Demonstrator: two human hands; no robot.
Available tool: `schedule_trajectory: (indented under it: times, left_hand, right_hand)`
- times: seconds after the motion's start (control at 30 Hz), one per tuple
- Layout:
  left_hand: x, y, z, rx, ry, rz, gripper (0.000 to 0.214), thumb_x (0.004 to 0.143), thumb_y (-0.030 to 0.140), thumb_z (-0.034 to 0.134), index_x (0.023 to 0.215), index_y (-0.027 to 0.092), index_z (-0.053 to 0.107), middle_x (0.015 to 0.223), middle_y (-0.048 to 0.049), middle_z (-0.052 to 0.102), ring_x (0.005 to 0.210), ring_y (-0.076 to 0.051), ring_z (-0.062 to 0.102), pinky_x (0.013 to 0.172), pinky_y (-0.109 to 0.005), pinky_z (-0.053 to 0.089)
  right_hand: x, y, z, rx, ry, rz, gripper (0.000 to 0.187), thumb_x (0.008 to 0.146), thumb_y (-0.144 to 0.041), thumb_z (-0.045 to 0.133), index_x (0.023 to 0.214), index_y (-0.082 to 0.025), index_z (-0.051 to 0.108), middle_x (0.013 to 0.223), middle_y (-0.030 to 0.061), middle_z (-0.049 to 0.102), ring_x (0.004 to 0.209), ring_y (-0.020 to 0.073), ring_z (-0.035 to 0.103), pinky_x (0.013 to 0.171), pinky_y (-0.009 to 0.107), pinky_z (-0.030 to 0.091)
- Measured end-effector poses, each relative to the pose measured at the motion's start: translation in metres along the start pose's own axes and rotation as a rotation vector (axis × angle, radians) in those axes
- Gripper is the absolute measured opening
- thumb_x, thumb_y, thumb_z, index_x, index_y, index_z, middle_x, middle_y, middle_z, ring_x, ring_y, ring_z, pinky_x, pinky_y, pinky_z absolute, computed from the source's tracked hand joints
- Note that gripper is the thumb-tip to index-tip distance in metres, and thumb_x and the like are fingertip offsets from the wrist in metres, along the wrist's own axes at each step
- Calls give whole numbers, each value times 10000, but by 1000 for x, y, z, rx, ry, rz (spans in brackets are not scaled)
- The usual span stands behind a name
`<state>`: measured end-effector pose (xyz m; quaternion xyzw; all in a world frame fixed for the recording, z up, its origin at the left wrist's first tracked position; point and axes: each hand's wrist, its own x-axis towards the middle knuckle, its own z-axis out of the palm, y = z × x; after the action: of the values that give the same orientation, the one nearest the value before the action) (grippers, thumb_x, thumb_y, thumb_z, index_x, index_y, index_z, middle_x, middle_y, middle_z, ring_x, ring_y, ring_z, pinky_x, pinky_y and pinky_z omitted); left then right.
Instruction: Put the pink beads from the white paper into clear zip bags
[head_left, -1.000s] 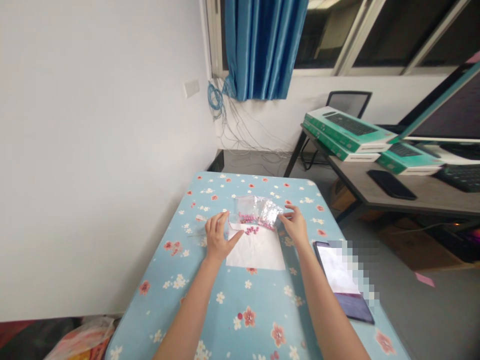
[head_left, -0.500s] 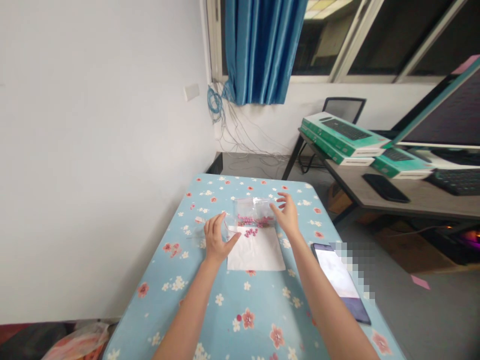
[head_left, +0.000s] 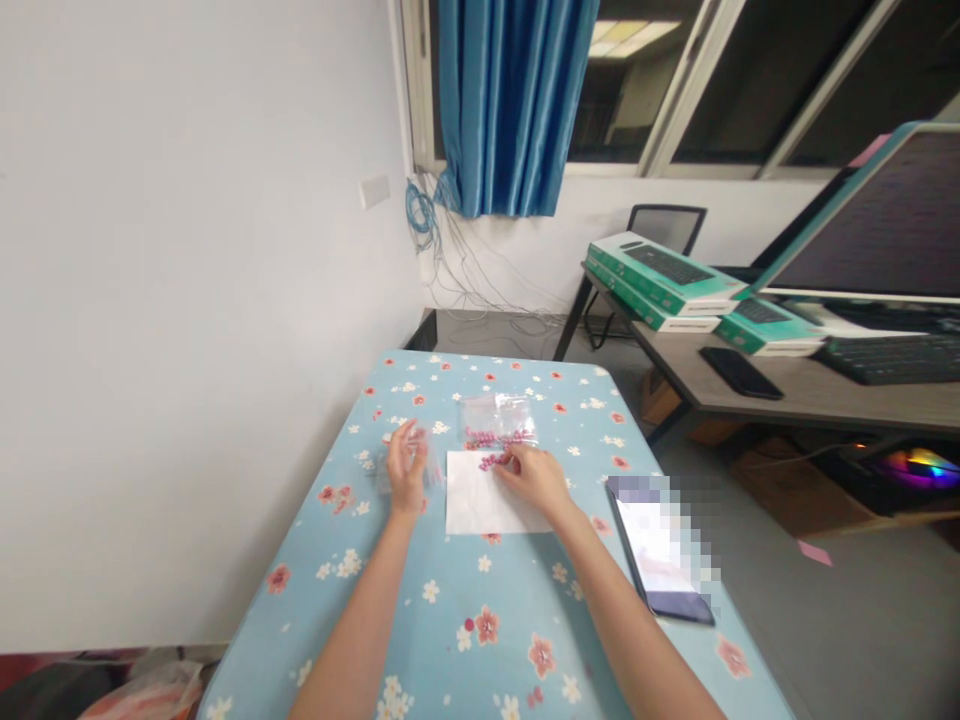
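A clear bag point(head_left: 433, 468) is pinched in the left hand point(head_left: 406, 470), looks like. Pink beads point(head_left: 489, 462) are clustered on the white paper point(head_left: 480, 505), right at the right hand's point(head_left: 534, 478) fingertips; whether any are gripped can't be told. More are bagged just beyond.

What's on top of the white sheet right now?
A small cluster of pink beads lies near the far edge of the white sheet. The right hand, at the beads, covers the sheet's far right part, so anything beneath it can't be seen.
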<state>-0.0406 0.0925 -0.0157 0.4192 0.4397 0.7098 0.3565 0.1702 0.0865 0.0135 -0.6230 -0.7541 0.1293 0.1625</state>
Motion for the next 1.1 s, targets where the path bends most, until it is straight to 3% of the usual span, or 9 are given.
schedule_trajectory:
  times: [0.13,0.27,0.43,0.6,0.8,1.1]
  left_hand:
    - [7,4,0,-358,-67,-315,439,727,483,652,1065,205,615,975,-46,649,859,-157,612,778,-265,453]
    - [9,13,6,-568,-300,-584,438,740,485,631,1028,156,642,925,-75,675,797,-174,625,746,-302,474]
    - [12,11,20,-649,-549,-641,498,655,422,736,1053,136,655,971,-89,684,869,-193,627,816,-307,466]
    - [20,1,36,-683,-710,-714,498,647,451,722,1010,114,673,937,-106,688,871,-205,624,823,-318,465]
    - [22,0,39,-705,-770,-733,424,737,471,626,976,123,674,870,-104,682,774,-208,626,732,-342,486]
    - [25,-5,35,-687,-741,-746,430,742,490,616,971,130,669,867,-110,676,777,-223,624,730,-380,509]
  right_hand:
    - [-1,-1,2,20,-12,-26,132,814,-280,536,786,-195,633,715,15,654,685,150,569,623,245,293]
    - [-3,-2,2,87,6,-33,116,795,-262,546,764,-189,631,683,13,640,635,141,547,599,241,294]
    - [5,-5,-5,424,54,-9,166,796,-327,558,755,-180,623,642,6,609,587,133,517,572,236,339]
    - [19,-16,-30,758,186,-94,210,805,-378,568,786,-174,613,669,8,598,636,140,532,630,253,407]
    - [24,-37,-51,618,178,-213,176,832,-342,567,763,-192,629,748,19,635,758,162,542,743,291,394]
    - [34,-45,-34,511,231,-239,170,850,-328,557,787,-206,657,755,12,616,782,165,533,860,345,350]
